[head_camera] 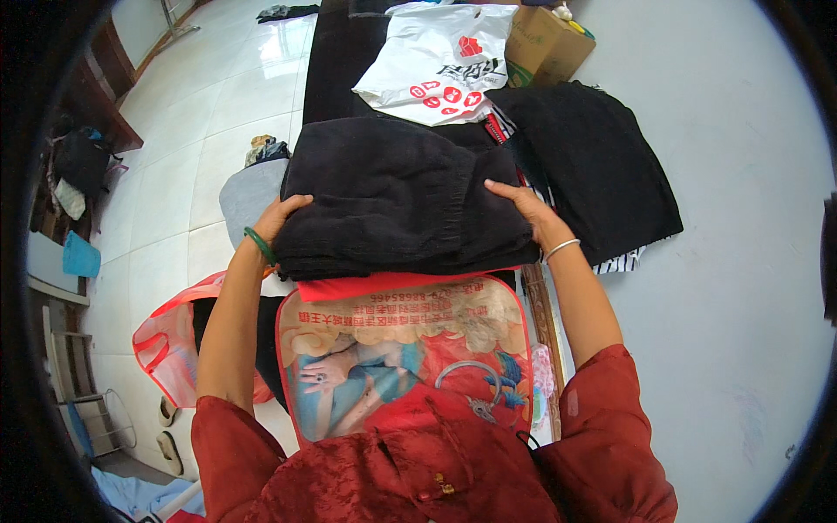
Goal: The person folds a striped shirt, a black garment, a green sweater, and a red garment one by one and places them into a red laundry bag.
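A stack of folded black knit clothing [386,196] lies across the middle of the view, with a ribbed band showing near its right end. My left hand [280,212] grips its left edge, thumb on top and fingers hidden underneath. At the right end, my right hand [526,206] holds the stack the same way. Below it, a strip of red cloth [373,284] pokes out. Nearest my body is a printed bag with red piping [409,340], bearing pictures and writing, partly under the stack.
Beyond the stack lies a white plastic bag [438,59], with a cardboard box [552,42] behind it. More folded black clothing [588,163] rests at right over striped fabric [618,261]. A red translucent bag [163,356] stands at left. Slippers [169,451] sit on the tiled floor [216,157].
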### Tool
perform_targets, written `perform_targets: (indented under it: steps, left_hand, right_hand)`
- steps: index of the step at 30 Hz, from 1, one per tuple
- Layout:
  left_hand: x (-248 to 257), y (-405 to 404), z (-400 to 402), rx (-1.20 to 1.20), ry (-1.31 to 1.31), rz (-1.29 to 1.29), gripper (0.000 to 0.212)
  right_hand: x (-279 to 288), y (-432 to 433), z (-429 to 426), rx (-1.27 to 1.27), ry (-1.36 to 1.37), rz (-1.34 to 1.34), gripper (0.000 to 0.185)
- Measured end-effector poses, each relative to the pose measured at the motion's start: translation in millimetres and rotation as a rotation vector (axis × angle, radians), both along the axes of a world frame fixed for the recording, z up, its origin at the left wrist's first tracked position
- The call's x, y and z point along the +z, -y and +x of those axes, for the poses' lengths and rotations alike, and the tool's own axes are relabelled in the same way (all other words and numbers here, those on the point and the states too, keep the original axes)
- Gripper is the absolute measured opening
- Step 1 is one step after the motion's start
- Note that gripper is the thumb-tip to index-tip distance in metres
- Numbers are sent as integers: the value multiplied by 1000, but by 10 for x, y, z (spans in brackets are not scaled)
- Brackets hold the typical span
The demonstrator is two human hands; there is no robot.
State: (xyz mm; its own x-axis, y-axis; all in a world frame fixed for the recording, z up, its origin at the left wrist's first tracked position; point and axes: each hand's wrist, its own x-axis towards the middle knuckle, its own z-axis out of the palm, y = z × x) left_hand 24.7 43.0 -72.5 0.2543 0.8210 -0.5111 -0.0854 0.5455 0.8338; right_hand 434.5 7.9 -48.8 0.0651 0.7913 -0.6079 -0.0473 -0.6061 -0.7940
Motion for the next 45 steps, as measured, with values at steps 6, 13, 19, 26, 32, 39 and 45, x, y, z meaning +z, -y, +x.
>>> perform_targets:
  steps: [6, 13, 19, 26, 32, 39, 45]
  left_hand:
    - [-90, -41, 74, -5, -48, 112, 57]
    - [-218, -44, -26, -11, 19, 108, 58]
    - [-200, -64, 25, 7, 0, 108, 58]
    - [-290, -95, -66, -33, -68, 128, 63]
    - [-251, -77, 29, 22, 12, 60, 50]
    - [-322, -92, -4, 35, 51, 79, 46]
    - [-145, 20, 85, 65, 45, 62, 47]
  right_hand:
    - [-433, -14, 335, -102, 29, -18, 61]
    - [-289, 32, 120, -100, 43, 7, 63]
    - [-347, 58, 171, -104, -14, 45, 51]
    - [-405, 17, 198, -77, -19, 47, 50]
    - [-456, 6, 308, -90, 49, 30, 58]
    - [-502, -11, 286, -81, 85, 33, 67]
    - [-390, 60, 238, -41, 48, 78, 66]
